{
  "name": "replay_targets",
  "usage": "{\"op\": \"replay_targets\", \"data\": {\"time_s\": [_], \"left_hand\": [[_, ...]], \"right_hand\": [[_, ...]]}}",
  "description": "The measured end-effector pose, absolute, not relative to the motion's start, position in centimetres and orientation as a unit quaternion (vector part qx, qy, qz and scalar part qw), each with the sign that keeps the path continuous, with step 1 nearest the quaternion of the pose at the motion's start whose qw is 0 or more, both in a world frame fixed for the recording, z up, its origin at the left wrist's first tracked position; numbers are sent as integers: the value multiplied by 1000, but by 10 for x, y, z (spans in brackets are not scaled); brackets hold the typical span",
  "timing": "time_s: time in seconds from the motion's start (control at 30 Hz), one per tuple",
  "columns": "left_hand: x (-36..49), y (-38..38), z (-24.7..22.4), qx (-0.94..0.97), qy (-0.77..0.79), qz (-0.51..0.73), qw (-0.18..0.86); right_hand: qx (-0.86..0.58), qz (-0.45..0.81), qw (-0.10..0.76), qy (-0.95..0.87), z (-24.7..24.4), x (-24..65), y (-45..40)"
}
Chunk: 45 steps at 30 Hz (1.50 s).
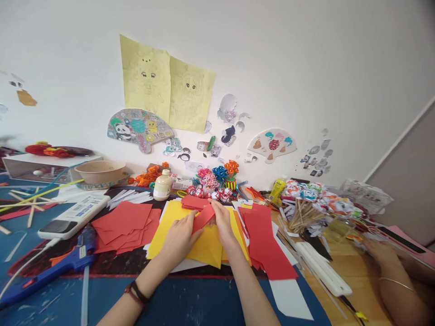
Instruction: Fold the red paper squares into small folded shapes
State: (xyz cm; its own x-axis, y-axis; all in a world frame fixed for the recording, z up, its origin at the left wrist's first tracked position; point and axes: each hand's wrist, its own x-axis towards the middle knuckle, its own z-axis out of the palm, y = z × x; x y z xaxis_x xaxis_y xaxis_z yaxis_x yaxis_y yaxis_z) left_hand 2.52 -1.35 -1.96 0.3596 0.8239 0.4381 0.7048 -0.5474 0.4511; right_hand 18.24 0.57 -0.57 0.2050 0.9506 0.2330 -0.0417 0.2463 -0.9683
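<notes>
A small piece of red paper is held between my two hands, above a stack of yellow paper. My left hand grips its left end, with the thumb along the lower edge. On the other end, the fingers of my right hand are closed at the upper right corner. Just behind lies a small pile of red paper pieces. Red sheets are piled to the left of the yellow stack, and longer red strips to its right.
A blue glue gun and a white power strip lie at left. A glue bottle and craft flowers stand along the wall. Another person's arm rests at right, near a white power strip and wooden sticks.
</notes>
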Motion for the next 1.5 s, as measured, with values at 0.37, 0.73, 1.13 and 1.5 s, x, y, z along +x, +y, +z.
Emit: {"op": "replay_targets", "data": {"time_s": [0.37, 0.73, 1.13, 1.5], "left_hand": [[25, 0, -19, 619, 352, 469, 523], [22, -16, 9, 564, 452, 469, 507], [14, -10, 4, 490, 370, 502, 609], [12, -5, 2, 628, 431, 480, 435]], "right_hand": [[-360, 485, 602, -523, -1, 174, -2], [-409, 492, 612, -465, -1, 179, -5], [-374, 577, 527, -500, 5, 177, -15], [-449, 459, 498, -583, 2, 182, -10]]}}
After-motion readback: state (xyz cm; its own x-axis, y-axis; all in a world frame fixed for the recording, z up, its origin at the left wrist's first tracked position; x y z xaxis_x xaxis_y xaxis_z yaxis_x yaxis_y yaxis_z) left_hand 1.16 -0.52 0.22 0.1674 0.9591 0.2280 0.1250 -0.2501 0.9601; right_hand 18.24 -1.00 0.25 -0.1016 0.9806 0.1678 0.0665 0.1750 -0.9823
